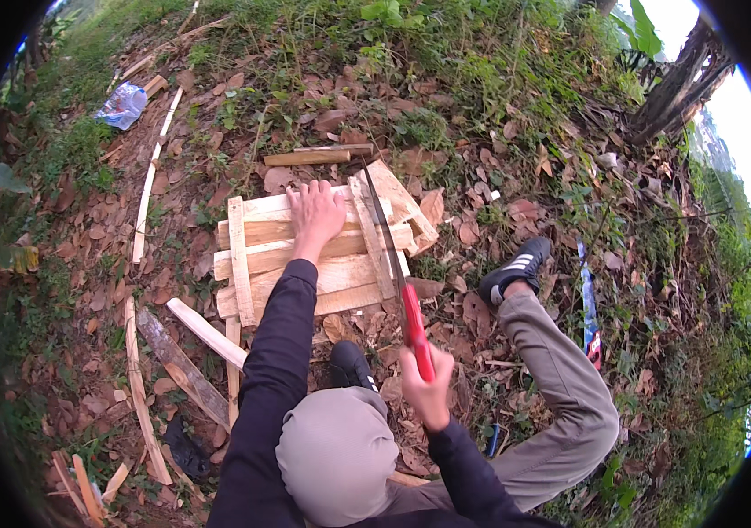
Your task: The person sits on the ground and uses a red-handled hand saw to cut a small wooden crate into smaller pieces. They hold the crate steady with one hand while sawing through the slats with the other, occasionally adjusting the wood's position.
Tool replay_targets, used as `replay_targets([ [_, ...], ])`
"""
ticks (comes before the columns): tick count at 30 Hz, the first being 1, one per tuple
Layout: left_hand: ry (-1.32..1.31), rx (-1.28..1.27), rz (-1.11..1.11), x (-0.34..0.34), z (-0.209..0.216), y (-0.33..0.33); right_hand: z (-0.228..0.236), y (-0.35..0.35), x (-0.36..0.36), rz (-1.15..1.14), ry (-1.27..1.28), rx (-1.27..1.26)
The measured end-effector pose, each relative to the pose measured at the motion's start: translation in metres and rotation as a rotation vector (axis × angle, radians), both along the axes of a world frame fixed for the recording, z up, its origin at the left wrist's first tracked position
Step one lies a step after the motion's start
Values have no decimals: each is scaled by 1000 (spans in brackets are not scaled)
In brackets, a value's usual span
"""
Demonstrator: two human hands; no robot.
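Pale wooden slats (327,273) lie side by side on the leafy ground, with a narrow crosspiece (240,260) over their left ends and another crosspiece (370,231) near their right ends. My left hand (315,216) lies flat on the upper slats, its fingers stretched toward the far edge. In my right hand (428,383) is a saw (414,321) by its red handle. Its long, dark, narrow blade points away from me across the right ends of the slats, beside the right crosspiece. Whether the teeth touch the wood cannot be made out.
Beyond the slats lies a short wood piece (307,158); a wide board (403,207) sits at their far right. Loose strips (151,180) and a weathered plank (183,370) are at left, near a clear plastic bag (123,106). My shoes (516,268) flank the near side.
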State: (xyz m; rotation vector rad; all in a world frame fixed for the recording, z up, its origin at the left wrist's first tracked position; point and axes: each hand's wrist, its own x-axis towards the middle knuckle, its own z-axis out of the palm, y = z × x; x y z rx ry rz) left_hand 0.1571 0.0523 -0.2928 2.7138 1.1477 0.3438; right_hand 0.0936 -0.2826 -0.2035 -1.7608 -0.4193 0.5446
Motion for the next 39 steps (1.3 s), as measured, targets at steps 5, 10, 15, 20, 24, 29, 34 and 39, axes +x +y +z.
replay_targets([
  [5, 51, -23, 6, -3, 1, 3, 6, -46, -20, -16, 21, 105],
  [10, 38, -53, -11, -7, -1, 1, -5, -15, 0, -1, 2, 43],
  [15, 7, -28, -8, 3, 16, 11, -6, -3, -6, -21, -102, 150],
  [20, -3, -37, 17, -6, 3, -2, -12, -30, -15, 23, -78, 65],
  [24, 1, -13, 0, 2, 4, -2, 2, 9, 1, -39, -10, 82],
  [29, -20, -22, -41, -5, 6, -11, -12, -2, -1, -66, 64, 59],
  [34, 1, 10, 26, -2, 2, -1, -7, 18, 17, -10, -10, 86],
  [39, 87, -118, -19, 8, 7, 15, 0, 19, 21, -9, 25, 59],
])
